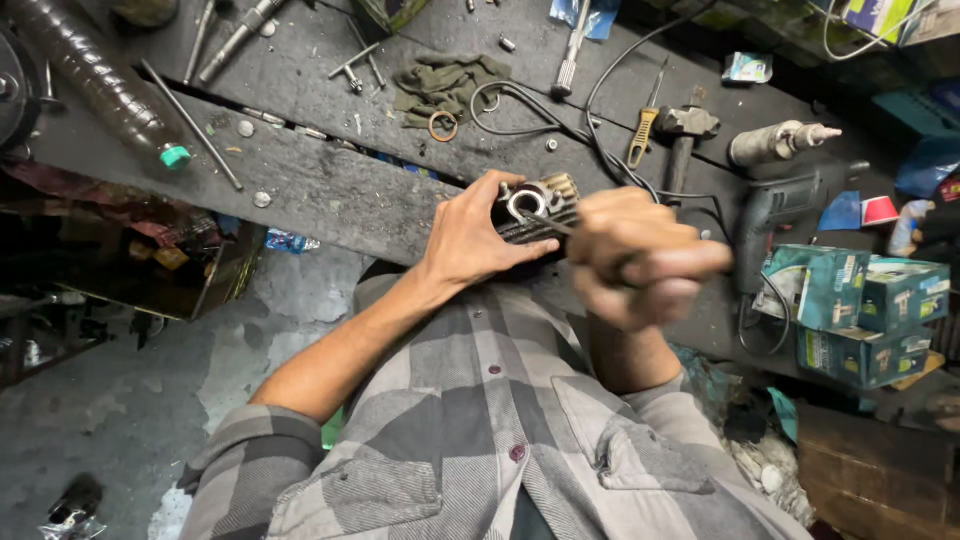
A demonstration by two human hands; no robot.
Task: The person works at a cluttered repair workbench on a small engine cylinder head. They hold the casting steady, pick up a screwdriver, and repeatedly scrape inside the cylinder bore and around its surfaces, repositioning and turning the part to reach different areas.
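— Fingers first?
— Left hand grasps the finned cylinder on the bench, fingertips along its near side.
— Right hand?
— Blurred, clenched on a thin tool whose tip touches the cylinder's top.

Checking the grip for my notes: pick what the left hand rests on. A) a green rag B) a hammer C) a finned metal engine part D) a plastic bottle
C: the left hand clasps the finned metal engine part at the bench edge, while the hammer lies farther back, untouched.
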